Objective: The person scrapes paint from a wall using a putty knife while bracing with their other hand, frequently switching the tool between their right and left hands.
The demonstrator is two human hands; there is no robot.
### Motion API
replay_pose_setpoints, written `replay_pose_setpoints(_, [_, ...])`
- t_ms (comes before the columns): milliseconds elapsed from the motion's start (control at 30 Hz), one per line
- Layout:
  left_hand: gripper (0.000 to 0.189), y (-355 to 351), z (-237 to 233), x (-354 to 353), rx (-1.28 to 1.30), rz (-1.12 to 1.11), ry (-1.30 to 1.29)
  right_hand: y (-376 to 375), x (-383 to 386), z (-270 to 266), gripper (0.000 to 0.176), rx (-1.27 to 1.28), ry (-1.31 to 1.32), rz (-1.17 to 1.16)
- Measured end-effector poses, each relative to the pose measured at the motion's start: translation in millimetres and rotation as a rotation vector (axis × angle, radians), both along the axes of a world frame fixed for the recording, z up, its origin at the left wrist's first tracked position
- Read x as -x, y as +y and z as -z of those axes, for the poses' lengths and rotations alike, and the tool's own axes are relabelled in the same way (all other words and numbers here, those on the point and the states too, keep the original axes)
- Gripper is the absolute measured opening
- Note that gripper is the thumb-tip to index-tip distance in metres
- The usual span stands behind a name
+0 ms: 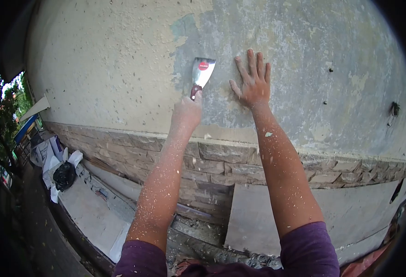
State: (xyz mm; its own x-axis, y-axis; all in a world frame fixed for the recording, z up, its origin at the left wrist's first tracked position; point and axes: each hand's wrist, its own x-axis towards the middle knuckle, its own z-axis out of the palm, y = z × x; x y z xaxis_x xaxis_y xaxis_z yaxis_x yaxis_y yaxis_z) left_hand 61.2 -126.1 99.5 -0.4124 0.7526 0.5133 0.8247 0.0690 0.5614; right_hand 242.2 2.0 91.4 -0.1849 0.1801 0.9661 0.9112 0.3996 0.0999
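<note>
My left hand [187,113] is wrapped around the dark red handle of a paint scraper [204,73]. Its broad metal blade carries a red round sticker and points up the wall [120,69], overlapping the scraped grey part near the edge of the cream paint. To the right, my right hand [254,85] lies flat against the bare grey surface, fingers spread and holding nothing. Pale paint flakes and dust speckle both forearms.
Below the paint runs a stone-clad band [230,154]. A grey board [258,217] leans under it at the right. Two small bolts [331,70] stick out of the wall. At the left lie a black plastic bag [64,176] and white sheets.
</note>
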Motion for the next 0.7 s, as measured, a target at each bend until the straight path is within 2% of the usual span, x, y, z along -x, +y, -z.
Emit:
replay_pose_setpoints(33, [0.064, 4, -11, 0, -0.05, -0.037, 0.025, -1, 0, 1, 0.073, 0.018, -0.004, 0.007])
replay_pose_setpoints(100, [0.064, 21, -74, 11, -0.136, 0.007, -0.043, -1, 0, 4, 0.073, 0.033, -0.006, 0.018])
replay_pose_setpoints(200, [0.064, 4, -113, 4, -0.097, 0.026, -0.194, 4, -3, 3, 0.073, 0.031, -0.004, -0.005])
replay_pose_setpoints(267, [0.065, -5, -71, 2, 0.027, 0.042, -0.281, 4, -1, 6, 0.074, 0.01, -0.002, -0.029])
replay_pose_setpoints(333, [0.066, 19, 16, 20, 0.043, 0.011, -0.146, -3, -2, 8, 0.074, 0.038, -0.008, -0.034])
replay_pose_setpoints(367, [0.066, 14, 18, 18, 0.029, 0.003, -0.144, -5, -1, 4, 0.074, 0.049, -0.005, -0.026])
replay_pose_setpoints(433, [0.066, 9, 8, 6, 0.046, 0.014, -0.174, -4, 0, 0, 0.074, 0.047, -0.004, -0.024])
replay_pose_setpoints(500, [0.065, 22, -65, -1, -0.111, 0.033, -0.099, -4, 0, 4, 0.074, 0.064, -0.003, -0.016])
replay_pose_setpoints(533, [0.065, 17, -112, -10, -0.098, 0.072, -0.154, -4, 0, 4, 0.074, 0.065, -0.001, -0.029])
replay_pose_setpoints(567, [0.064, 12, -141, -19, -0.08, 0.115, -0.211, -3, -1, 3, 0.074, 0.07, 0.0, -0.037])
replay_pose_setpoints(667, [0.066, 13, -117, -14, -0.059, 0.102, -0.253, 0, -2, 5, 0.075, 0.057, -0.013, -0.027])
replay_pose_setpoints(700, [0.066, 16, -84, -6, -0.083, 0.056, -0.203, 0, -2, 5, 0.075, 0.051, -0.011, -0.026])
